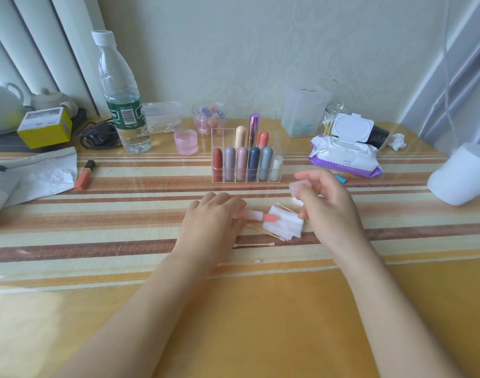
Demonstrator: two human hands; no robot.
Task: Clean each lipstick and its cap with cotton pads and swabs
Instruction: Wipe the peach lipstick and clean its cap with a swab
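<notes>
One lipstick (256, 215) lies on its side on the desk (260, 309). Its long axis runs left to right, and the coral bullet points right, its tip over a stack of cotton pads (286, 227). The left hand (211, 218) rests palm down over the white base with its fingers curled on it, so the base end is hidden. The right hand (324, 205) hovers just right of the pads, fingers bent round a pale translucent cap (297, 186). Blur softens the cap, and which way its opening faces cannot be told.

Four cotton swabs (253, 245) show around the pads. One sits at their far edge, one is partly tucked beneath them, and two lie on the desk nearer the person, the nearest half covered by the left wrist. The number of pads in the stack is hard to count.

Nine capped lipsticks (217, 159) stand upright in a clear organizer (279, 148) beyond the hands, six in the front row and three behind. To its left stand one pink cup (185, 141) and one water bottle (124, 105), and an orange lip gloss tube (84, 171) lies at a slant farther left. One wet wipes pack (345, 155), lid open, sits to the right.
</notes>
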